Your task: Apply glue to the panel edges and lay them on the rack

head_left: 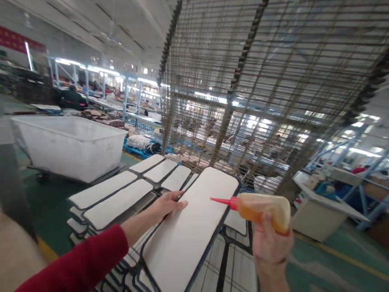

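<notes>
My left hand (167,206) grips the left edge of a long white panel (190,232) with rounded corners and a dark border, thumb on its face. The panel is tilted up over stacks of similar panels (117,203). In my right hand (272,241) is a squeeze bottle (264,209) of amber liquid, lying on its side. Its red nozzle (223,201) points left above the panel's upper right part; whether the tip touches the surface I cannot tell.
A tall wire drying rack (231,94) leans above and behind the stacks. To the left stands a large white plastic bin (72,146) on a wheeled base. A grey post (4,179) is at the near left, and a white workbench (318,207) at the right.
</notes>
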A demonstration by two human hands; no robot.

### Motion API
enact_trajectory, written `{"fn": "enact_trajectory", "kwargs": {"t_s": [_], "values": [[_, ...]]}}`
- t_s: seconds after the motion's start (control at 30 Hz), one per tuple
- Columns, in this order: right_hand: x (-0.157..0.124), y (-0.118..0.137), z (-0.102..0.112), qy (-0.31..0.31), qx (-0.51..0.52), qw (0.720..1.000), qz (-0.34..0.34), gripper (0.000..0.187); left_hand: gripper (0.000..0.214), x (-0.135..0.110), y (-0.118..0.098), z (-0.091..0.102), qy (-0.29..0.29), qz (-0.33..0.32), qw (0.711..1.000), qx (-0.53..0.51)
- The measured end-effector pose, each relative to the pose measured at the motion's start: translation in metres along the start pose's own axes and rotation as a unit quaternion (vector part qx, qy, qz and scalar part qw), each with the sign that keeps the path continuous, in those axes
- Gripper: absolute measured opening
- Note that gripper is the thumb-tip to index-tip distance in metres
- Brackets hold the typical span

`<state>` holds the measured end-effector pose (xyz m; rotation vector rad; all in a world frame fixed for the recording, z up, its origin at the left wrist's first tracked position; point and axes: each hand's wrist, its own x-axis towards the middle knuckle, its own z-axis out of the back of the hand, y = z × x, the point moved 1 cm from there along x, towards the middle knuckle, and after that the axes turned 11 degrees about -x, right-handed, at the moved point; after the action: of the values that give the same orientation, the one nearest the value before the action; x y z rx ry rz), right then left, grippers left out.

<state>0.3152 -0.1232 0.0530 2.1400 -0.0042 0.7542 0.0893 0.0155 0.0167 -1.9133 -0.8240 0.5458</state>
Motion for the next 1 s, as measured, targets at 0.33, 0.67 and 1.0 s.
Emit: {"fn": "enact_trajectory", "kwargs": {"t_s": [0.33,0.67,1.0], "values": [[-0.001,-0.029,0.029,-0.038,-0.094,0.994,0.033,0.057,0.048,-0.010,-0.009,-0.011,0.073,0.034,0.996,-0.026],[-0.072,-0.026,0.045,0.046,-0.171,0.984,-0.002,0.060,0.062,0.005,-0.008,-0.003,0.065,0.027,0.997,0.014],[-0.037,-0.026,0.022,-0.013,-0.243,0.970,0.018,0.060,0.062,-0.001,-0.004,-0.012,0.063,0.017,0.998,0.024]]}}
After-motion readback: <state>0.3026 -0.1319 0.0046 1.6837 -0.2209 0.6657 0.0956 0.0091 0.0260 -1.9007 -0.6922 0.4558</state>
